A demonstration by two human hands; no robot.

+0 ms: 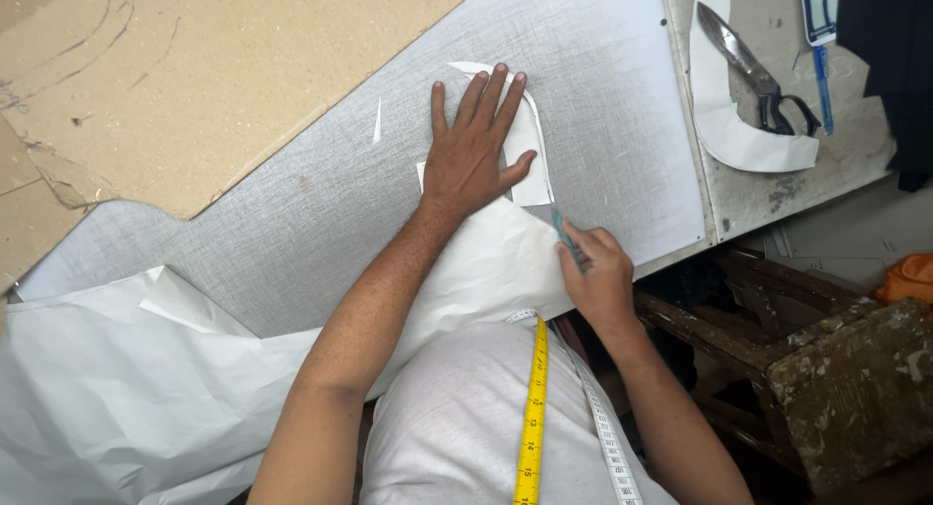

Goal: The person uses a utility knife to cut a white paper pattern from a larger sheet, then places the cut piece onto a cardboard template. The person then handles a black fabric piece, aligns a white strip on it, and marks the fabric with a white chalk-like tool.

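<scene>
Brown board (194, 87): far left and top, a tan sheet with pencilled curves on it, lying over the corner of the grey fabric.
White paper (107, 388): bottom left, a big crumpled sheet spilling off the table edge and running under the person's left forearm.
Grey fabric (321, 204): spread flat across the middle of the table, with a thin white sliver of paper lying on it just left of the hand.
Left hand (473, 150): flat down, fingers spread wide, palm pressing on the pattern piece, nothing gripped.
Pattern piece (530, 150): a curved white paper shape lying on the grey fabric, mostly under the left hand, its rounded edge showing past the fingertips and on the thumb side.
Tape measure (533, 417): yellow on one run, white on the other, draped over the person's white shirt at the bottom of the view.
Right hand (595, 272): curled in at the table edge, fingers pinching a thin greenish marker (567, 235) whose tip points up at the lower corner of the pattern piece; whether the tip touches the paper, I cannot tell.
Scissors (753, 72): large, dark-handled, resting well apart on the right, on top of a white curved collar-shaped cut-out (739, 136).
Blue pen (823, 87): just right of the scissors.
Wooden stool (846, 388): worn, lower right, below the table.
</scene>
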